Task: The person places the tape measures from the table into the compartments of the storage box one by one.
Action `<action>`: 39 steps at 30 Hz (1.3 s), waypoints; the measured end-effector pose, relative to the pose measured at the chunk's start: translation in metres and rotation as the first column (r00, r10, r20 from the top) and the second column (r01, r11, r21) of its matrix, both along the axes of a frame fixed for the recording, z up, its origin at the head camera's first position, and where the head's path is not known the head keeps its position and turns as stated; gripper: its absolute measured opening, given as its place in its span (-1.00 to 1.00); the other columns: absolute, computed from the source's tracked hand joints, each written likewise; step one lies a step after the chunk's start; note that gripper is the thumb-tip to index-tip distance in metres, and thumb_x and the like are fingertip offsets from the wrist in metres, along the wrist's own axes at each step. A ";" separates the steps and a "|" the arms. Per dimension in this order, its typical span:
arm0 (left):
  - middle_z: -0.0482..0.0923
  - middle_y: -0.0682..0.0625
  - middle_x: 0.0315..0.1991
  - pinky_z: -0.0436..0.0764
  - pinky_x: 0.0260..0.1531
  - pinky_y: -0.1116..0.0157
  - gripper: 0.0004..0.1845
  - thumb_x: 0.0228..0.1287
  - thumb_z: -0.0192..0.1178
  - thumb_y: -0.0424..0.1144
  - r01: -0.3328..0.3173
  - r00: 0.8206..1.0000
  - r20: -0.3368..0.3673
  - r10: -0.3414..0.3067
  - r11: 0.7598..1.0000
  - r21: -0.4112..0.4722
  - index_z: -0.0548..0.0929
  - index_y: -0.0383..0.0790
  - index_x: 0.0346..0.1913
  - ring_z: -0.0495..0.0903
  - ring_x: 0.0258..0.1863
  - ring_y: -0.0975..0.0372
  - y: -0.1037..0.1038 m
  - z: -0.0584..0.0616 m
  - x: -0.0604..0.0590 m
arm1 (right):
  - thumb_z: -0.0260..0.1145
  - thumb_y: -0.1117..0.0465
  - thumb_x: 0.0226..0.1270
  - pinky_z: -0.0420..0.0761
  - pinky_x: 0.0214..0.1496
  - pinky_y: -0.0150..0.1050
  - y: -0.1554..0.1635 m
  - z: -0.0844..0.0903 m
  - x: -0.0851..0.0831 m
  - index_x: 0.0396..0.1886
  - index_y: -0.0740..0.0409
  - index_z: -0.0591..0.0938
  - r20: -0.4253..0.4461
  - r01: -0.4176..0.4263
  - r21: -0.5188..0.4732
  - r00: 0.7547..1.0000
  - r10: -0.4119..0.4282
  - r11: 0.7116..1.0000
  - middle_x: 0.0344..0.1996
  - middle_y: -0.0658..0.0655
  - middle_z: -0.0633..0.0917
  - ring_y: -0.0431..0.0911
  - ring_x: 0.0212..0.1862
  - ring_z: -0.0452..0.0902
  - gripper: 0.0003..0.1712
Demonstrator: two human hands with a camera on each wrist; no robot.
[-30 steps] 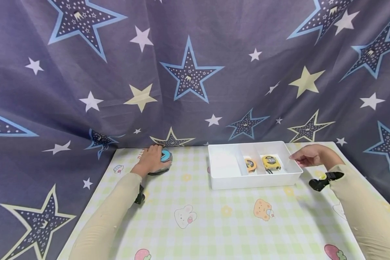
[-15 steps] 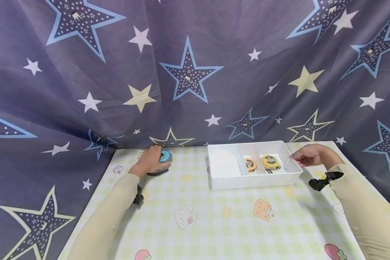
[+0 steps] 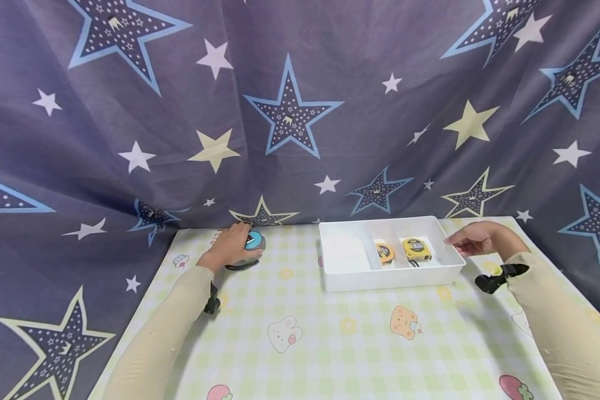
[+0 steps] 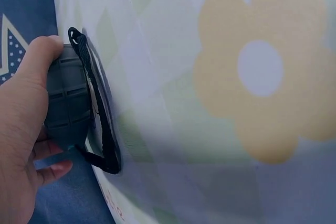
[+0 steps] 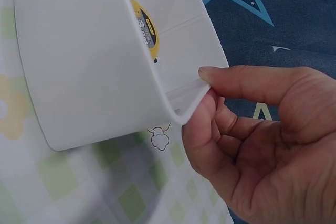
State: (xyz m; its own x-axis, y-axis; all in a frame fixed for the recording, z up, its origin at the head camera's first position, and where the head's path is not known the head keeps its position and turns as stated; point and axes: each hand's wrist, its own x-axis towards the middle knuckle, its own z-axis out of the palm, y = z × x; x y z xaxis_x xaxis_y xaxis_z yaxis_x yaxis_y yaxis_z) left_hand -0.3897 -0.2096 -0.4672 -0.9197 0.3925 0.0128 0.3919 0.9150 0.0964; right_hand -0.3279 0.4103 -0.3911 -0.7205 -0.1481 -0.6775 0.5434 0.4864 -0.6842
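At the table's back left, my left hand (image 3: 230, 246) grips a grey tape measure (image 3: 254, 240) with a blue face. Its ribbed grey edge and black wrist strap (image 4: 107, 145) show in the left wrist view, where the thumb and fingers lie around the casing. Whether the casing touches the tablecloth, I cannot tell. A white divided box (image 3: 395, 279) stands at the back right. My right hand (image 3: 477, 239) pinches the rim of its right end between thumb and fingers. Inside lie an orange tape measure (image 3: 385, 253) in the middle compartment and a yellow tape measure (image 3: 416, 250) in the right one.
A green checked tablecloth (image 3: 320, 366) with printed animals and flowers covers the table. Behind it hangs a dark star-patterned curtain (image 3: 360, 133), close to the back edge. The box's wide left compartment (image 3: 347, 253) shows a bare bottom.
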 end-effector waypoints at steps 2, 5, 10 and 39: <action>0.42 -0.35 0.29 0.48 0.18 -0.18 -0.03 0.28 0.23 0.34 0.008 1.000 -0.005 -0.008 1.000 0.000 0.32 -0.41 0.43 0.44 0.24 -0.15 0.000 0.001 0.001 | 0.20 0.24 0.49 0.64 -0.22 -0.51 -0.001 0.001 0.001 -0.42 0.07 0.67 -0.001 -0.003 -0.005 1.000 0.003 1.000 -0.48 -0.09 0.65 -0.35 -0.41 0.57 -0.76; 0.43 -0.35 0.29 0.50 0.17 -0.17 -0.03 0.26 0.26 0.33 0.019 1.000 -0.003 -0.019 1.000 0.001 0.33 -0.41 0.43 0.46 0.23 -0.15 0.001 0.003 0.003 | 0.19 0.24 0.49 0.64 -0.22 -0.52 0.000 -0.001 0.001 -0.42 0.06 0.67 -0.002 -0.007 -0.011 1.000 0.007 1.000 -0.49 -0.10 0.65 -0.36 -0.42 0.57 -0.76; 0.44 -0.36 0.30 0.52 0.17 -0.14 -0.03 0.25 0.30 0.31 0.048 0.999 -0.011 -0.048 0.999 -0.005 0.34 -0.43 0.42 0.48 0.23 -0.15 0.002 0.005 0.004 | 0.18 0.24 0.49 0.64 -0.23 -0.52 0.002 -0.002 -0.001 -0.44 0.06 0.67 0.002 -0.011 -0.019 1.000 0.011 1.000 -0.50 -0.11 0.65 -0.36 -0.43 0.57 -0.74; 0.43 -0.33 0.29 0.52 0.22 -0.09 -0.04 0.20 0.38 0.24 0.099 0.995 0.008 -0.099 0.994 0.049 0.35 -0.42 0.41 0.46 0.24 -0.12 0.010 0.009 0.008 | 0.20 0.23 0.50 0.63 -0.22 -0.51 0.004 -0.002 -0.003 -0.47 0.06 0.65 0.002 -0.023 -0.008 1.000 0.023 1.000 -0.52 -0.10 0.64 -0.35 -0.42 0.57 -0.73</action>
State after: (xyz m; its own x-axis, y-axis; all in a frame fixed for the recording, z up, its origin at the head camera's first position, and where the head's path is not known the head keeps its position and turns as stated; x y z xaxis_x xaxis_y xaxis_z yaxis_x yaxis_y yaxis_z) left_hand -0.3817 -0.1998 -0.4582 -0.8765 0.4808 0.0241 0.4790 0.8659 0.1441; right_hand -0.3306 0.4139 -0.3930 -0.7151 -0.1701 -0.6780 0.5337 0.4935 -0.6867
